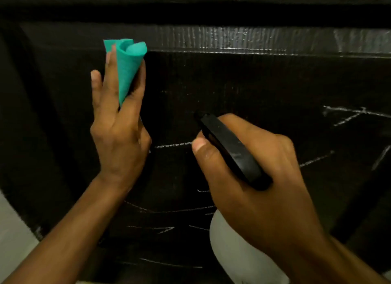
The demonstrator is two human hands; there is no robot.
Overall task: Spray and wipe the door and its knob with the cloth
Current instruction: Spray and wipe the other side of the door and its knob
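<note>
Right hand [254, 173], 4 o'clock: grips bottle [234, 247], aimed at door [254, 82]. Left hand [118, 123], 10 o'clock: holds folded cloth [128, 65]. Scratches show; spraying stage, wiping and knob likely pending.

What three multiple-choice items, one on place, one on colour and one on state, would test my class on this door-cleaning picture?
1. Where is the cloth?
A. in the left hand
B. on the floor
C. draped over the bottle

2. What colour is the cloth?
A. red
B. teal
C. white

3. What is the right hand doing?
A. hanging idle
B. pressing flat on the door
C. gripping the spray bottle

Answers:
1 A: the cloth stands up between the left hand's fingers and thumb.
2 B: it shows blue-green against the dark door.
3 C: the fingers curl round the black spray head, with the white bottle below.
</note>
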